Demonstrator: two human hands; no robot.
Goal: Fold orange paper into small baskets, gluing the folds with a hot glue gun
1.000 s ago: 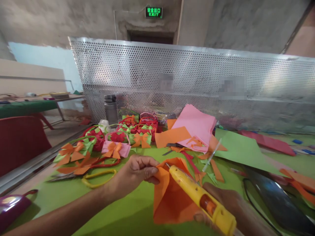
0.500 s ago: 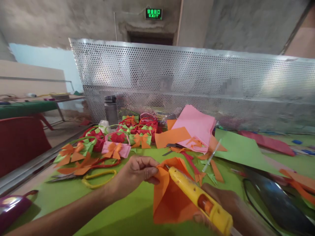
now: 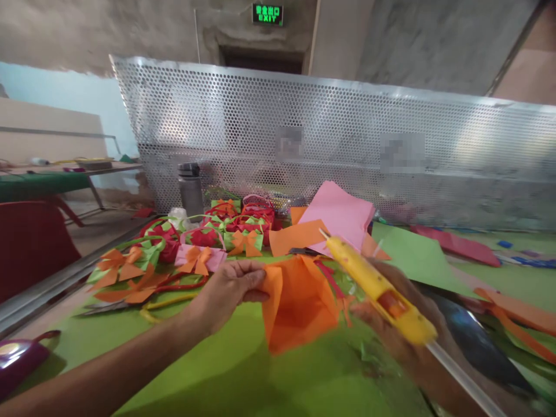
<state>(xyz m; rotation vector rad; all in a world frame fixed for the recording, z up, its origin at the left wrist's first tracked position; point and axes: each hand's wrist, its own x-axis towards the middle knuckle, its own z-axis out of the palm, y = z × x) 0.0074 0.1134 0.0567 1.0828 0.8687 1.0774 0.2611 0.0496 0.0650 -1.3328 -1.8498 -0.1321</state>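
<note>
Between the thumb and fingers of my left hand [image 3: 237, 289] is the upper left corner of an orange folded paper bag [image 3: 299, 307], held up over the green tabletop with its mouth spread. My right hand [image 3: 391, 313] is wrapped round a yellow hot glue gun [image 3: 377, 284], a clear glue stick [image 3: 464, 376] jutting from its back end. The gun's nozzle points up and left, above the bag and apart from it. Part of my right hand is blurred and behind the gun.
Small paper bags with bows [image 3: 245, 240] stand at the back left, near a grey bottle [image 3: 190, 188]. Scissors [image 3: 104, 308] lie on the left. Pink sheets [image 3: 336, 214], a green sheet [image 3: 417, 255] and a dark glossy object [image 3: 478, 341] lie rightward. A perforated metal screen [image 3: 252, 110] bounds the back.
The glue gun has moved up and right, its nozzle leaving the bag's upper edge. My left hand has shifted slightly left and up with the bag, whose mouth now faces me more openly.
</note>
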